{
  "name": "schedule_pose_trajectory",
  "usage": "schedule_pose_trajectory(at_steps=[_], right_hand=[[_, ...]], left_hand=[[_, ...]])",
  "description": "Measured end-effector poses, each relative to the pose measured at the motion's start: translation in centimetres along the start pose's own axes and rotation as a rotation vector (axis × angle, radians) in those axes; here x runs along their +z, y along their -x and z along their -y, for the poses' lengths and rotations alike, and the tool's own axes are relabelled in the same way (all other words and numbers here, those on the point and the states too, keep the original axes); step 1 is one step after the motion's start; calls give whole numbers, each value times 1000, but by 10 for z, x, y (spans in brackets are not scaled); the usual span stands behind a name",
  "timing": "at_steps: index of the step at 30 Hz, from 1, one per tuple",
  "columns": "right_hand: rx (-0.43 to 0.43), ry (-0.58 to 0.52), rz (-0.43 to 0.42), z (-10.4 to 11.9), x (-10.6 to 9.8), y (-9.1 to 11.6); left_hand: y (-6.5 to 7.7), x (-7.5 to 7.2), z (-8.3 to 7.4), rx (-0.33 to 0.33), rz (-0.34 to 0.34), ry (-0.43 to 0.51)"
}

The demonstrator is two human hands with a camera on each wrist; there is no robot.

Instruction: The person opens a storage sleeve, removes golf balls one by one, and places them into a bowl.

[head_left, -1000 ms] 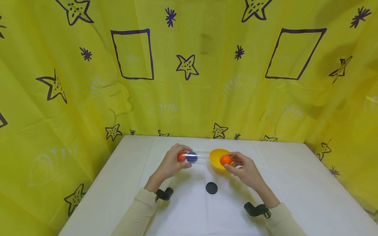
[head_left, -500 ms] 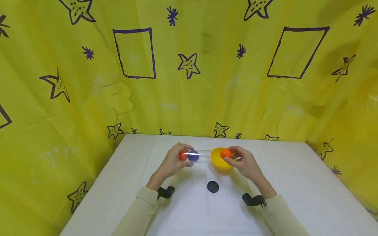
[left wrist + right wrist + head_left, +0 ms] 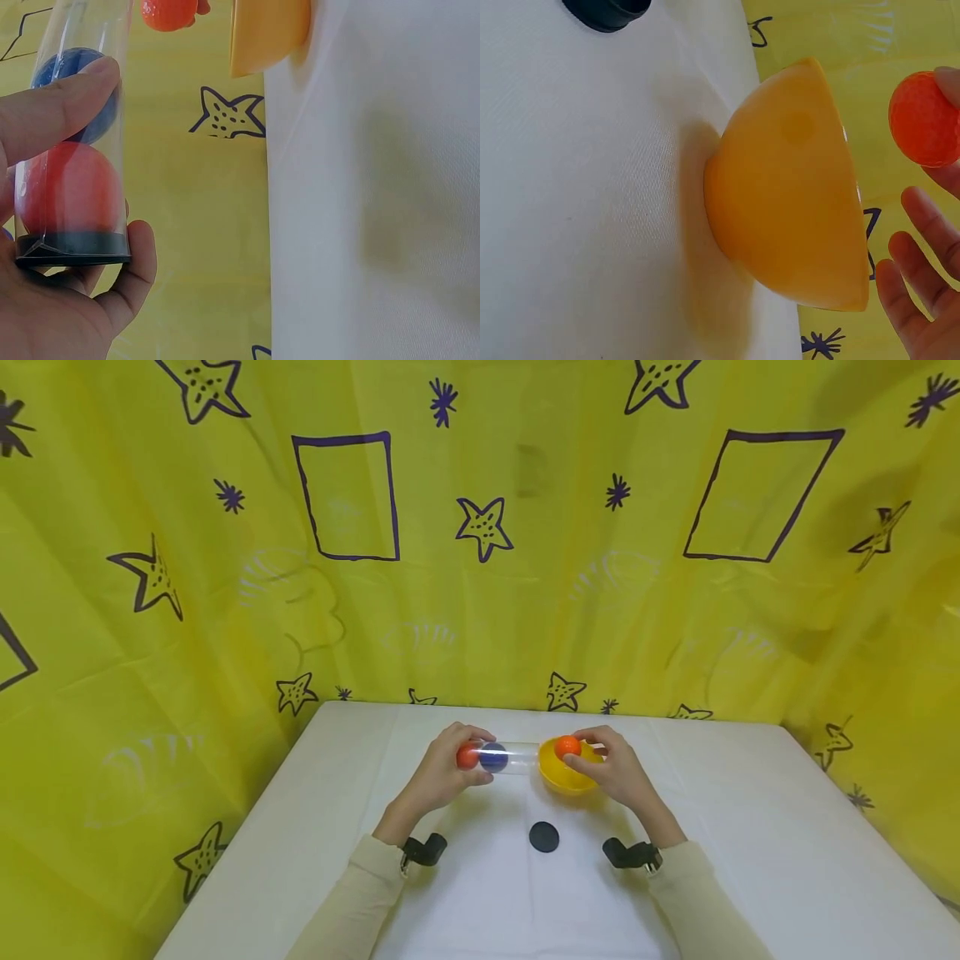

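Observation:
My left hand grips a clear plastic tube that points to the right. Inside it a red ball rests against the black end cap, with a blue ball beside it, partly behind my thumb in the left wrist view. Thumb and fingers of my right hand pinch an orange ball by its side. It is held above the rim of the yellow bowl, near the tube's far end. The bowl's inside is hidden in the right wrist view.
A round black cap lies on the white table in front of the bowl. Behind the table hangs a yellow curtain with star drawings. Black cameras are strapped to both wrists.
My right hand has moved up and slightly left with the orange ball, from the bowl's right front to over its far part. My left hand keeps its grip on the tube.

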State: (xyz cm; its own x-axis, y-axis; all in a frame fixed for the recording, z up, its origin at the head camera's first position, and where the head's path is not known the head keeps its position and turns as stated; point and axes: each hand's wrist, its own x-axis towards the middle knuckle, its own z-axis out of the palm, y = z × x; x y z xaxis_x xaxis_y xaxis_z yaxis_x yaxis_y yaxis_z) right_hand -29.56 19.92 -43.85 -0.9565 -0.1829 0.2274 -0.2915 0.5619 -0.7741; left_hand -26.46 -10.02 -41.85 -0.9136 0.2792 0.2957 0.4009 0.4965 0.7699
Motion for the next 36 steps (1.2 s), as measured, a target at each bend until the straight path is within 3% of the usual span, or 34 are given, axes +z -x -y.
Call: schedule_pose_trajectory(at_steps=[15,36], right_hand=[[64,-12,-22,-19,-2,-7],[150,23,16,-26,11,-9]], left_hand=[[-5,2,0,15,15,12],[2,3,5,-11,8,-3]])
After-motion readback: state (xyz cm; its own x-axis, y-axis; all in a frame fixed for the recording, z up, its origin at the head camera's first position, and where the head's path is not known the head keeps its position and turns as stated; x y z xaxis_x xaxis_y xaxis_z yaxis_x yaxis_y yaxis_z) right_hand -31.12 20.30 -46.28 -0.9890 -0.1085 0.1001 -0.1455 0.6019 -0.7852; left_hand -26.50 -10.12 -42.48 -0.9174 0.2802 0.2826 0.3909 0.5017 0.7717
